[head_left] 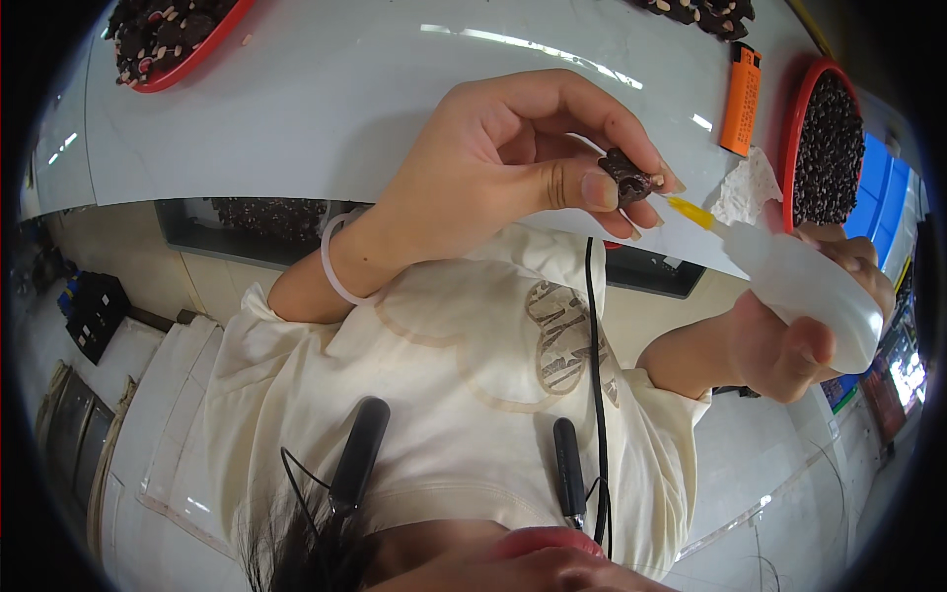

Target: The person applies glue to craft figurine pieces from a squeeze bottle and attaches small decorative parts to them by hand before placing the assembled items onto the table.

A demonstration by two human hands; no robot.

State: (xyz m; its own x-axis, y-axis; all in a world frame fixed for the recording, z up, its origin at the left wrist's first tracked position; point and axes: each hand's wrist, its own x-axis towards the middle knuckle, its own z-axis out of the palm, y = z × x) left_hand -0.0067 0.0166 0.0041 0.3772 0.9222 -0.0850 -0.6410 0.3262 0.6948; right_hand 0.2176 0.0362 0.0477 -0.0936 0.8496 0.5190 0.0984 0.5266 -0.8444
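Note:
My left hand is raised over the near part of the white table. Its thumb and fingers pinch a small dark brown piece with a pale spot at its right end. Wrapped around a translucent white squeeze bottle is my right hand. The bottle is tilted, its yellow nozzle pointing up and left at the dark piece. The thin tip comes close to the piece's right end; whether it touches I cannot tell.
On the white table, a red tray of small black pieces stands at right, near an orange lighter and crumpled white paper. A red bowl of dark pieces sits far left. Open drawers show under the near edge.

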